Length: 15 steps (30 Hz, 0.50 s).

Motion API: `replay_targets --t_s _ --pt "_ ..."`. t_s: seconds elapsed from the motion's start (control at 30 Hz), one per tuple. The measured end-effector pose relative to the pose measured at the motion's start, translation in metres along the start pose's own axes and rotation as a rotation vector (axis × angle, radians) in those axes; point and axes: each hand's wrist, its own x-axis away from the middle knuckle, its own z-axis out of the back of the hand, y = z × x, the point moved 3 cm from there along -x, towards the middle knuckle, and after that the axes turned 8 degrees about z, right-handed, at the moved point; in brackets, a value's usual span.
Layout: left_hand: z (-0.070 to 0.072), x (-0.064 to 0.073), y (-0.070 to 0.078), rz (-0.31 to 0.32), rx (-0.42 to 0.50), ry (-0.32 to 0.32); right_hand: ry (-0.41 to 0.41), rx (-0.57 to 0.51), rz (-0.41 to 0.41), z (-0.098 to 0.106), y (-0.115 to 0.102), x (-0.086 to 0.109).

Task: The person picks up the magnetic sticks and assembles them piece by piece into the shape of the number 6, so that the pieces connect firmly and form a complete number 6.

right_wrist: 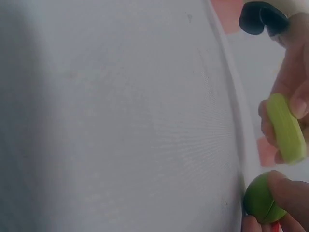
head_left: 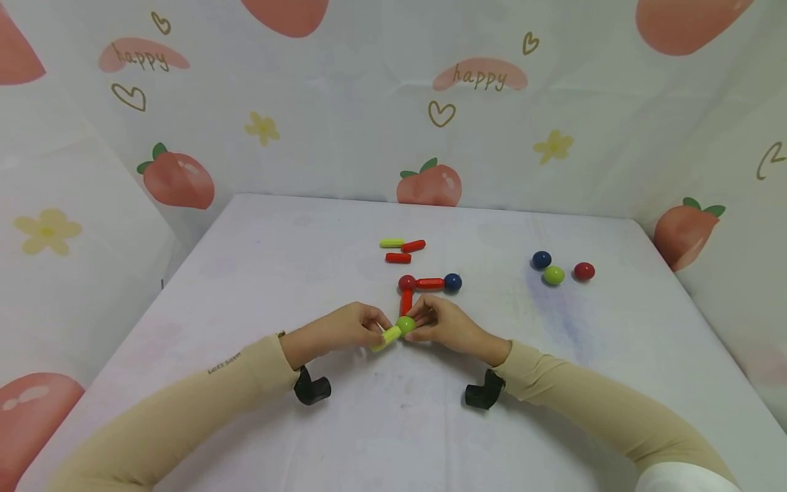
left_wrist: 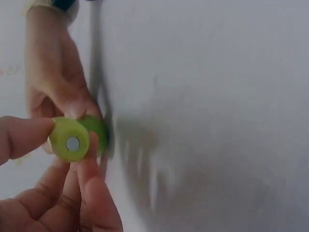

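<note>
My left hand (head_left: 350, 329) pinches a yellow-green rod (head_left: 387, 338) between thumb and fingers. A pale round disc shows in the rod's end (left_wrist: 72, 143) in the left wrist view. With its fingertips my right hand (head_left: 453, 329) holds a green ball (head_left: 406, 324). The rod's far end is right by this ball, and a narrow gap seems to part them in the right wrist view. From the green ball a red rod (head_left: 406, 301) leads away to a red ball (head_left: 407, 282). Another red rod (head_left: 430, 283) runs rightward from there to a blue ball (head_left: 452, 282).
Behind the joined pieces lie a yellow-green rod (head_left: 391, 242) and two red rods, one of them (head_left: 398, 258) nearer. Loose at the right are a blue ball (head_left: 542, 260), a green ball (head_left: 554, 275) and a red ball (head_left: 584, 271). A patterned cloth backdrop (head_left: 344, 137) rises behind the white table (head_left: 393, 437).
</note>
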Motion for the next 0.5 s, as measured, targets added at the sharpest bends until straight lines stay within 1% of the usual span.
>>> replay_targets --t_s 0.07,0.17,0.27,0.3,0.4,0.5 --pt "-0.004 0.001 -0.001 0.019 0.004 -0.001 0.000 -0.001 -0.014 0.000 0.000 0.000" --pt "-0.009 0.001 -0.003 0.068 0.012 -0.006 -0.001 0.002 -0.020 0.000 0.000 0.000" --pt "-0.014 0.002 -0.003 0.110 0.017 -0.008 -0.004 0.003 -0.010 0.000 0.000 0.000" --pt "-0.015 0.002 -0.003 0.117 0.019 -0.009 -0.006 0.003 -0.008 0.001 -0.004 0.001" --pt "-0.018 0.003 -0.003 0.138 0.040 -0.004 -0.008 0.004 -0.005 0.001 -0.004 0.001" --pt "-0.022 0.004 -0.003 0.139 0.072 0.000 -0.004 0.003 -0.014 0.001 -0.004 0.002"
